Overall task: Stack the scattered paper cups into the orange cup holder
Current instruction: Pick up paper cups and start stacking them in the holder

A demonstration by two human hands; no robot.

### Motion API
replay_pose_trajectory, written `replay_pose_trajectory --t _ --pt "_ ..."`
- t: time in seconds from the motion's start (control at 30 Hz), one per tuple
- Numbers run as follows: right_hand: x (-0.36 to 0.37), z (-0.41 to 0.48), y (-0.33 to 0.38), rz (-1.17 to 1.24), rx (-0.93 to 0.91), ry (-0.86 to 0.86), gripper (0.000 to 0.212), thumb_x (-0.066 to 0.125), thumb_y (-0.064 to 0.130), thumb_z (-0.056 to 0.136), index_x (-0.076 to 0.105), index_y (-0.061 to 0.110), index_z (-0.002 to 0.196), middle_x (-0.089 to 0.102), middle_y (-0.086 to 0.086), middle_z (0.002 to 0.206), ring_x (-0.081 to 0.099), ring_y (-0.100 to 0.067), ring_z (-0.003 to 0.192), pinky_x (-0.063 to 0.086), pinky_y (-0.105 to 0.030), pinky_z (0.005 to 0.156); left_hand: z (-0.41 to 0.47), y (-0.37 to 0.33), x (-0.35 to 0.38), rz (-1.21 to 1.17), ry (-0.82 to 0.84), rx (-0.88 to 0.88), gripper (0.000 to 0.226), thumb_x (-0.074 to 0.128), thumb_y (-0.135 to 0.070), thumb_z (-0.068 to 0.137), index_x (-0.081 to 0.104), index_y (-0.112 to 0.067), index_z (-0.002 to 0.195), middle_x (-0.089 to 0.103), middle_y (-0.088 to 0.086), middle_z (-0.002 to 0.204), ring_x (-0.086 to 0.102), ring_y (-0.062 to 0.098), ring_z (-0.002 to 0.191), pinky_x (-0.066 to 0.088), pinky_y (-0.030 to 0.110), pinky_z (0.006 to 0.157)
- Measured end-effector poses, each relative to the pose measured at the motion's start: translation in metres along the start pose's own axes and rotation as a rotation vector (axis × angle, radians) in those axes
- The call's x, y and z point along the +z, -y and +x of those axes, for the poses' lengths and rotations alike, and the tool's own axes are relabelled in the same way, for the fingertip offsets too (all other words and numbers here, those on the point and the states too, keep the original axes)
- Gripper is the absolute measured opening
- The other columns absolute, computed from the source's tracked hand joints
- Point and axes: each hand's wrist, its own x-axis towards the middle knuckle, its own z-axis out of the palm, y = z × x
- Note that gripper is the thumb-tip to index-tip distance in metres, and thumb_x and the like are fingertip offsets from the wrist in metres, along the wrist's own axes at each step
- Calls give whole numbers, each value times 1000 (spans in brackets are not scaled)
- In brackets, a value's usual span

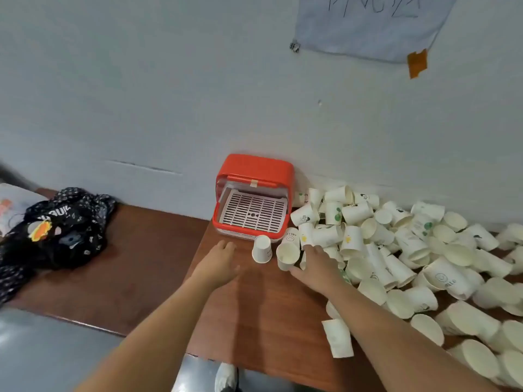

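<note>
So far nothing is stacked. Nearest, the left hand (pixel 218 261) lies flat and empty on the brown tabletop (pixel 254 321). The right hand (pixel 317 265) lays straight fingers (pixel 312 251) on the scattered cups (pixel 410 244), gripping none that I can see. Beyond, the holder (pixel 254 199) stands empty against the grey wall (pixel 141 80). A black cloth (pixel 62 222) lies at the left.

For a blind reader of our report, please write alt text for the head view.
A person reaches across a table: the left hand is open above the wood, the right hand touches a pile of cups. Behind, the orange holder stands open and empty by the wall, one cup upside down before it.
</note>
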Motion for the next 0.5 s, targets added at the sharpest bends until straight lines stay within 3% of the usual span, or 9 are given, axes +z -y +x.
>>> replay_pose_trajectory --t 0.1,0.23,0.37,0.5 --pt "9 34 9 -41 49 34 71 56 66 79 45 16 128 52 -6 120 55 -29 109 47 -44 87 43 1 2 2 25 131 63 65 -30 86 41 -14 142 44 5 146 49 25 129 47 39 102" --pt "30 73 19 -87 83 33 85 59 64 78 35 17 143 50 -8 130 54 -29 114 47 -43 91 102 3 15 133 79 228 58 66 -31 85 46 -11 135 47 8 136 52 31 122 48 42 95" --pt "54 96 28 -156 59 20 85 60 62 78 35 16 146 49 -10 136 50 -30 122 40 -46 99 148 5 32 262 177 382 80 74 -33 81 33 -13 147 34 10 149 40 29 135 40 42 108" --pt "75 107 31 -184 75 113 88 63 55 80 28 16 150 40 -11 145 40 -32 132 30 -46 109 169 5 51 369 176 531 81 70 -32 87 26 -16 153 28 8 156 30 29 142 30 41 116"
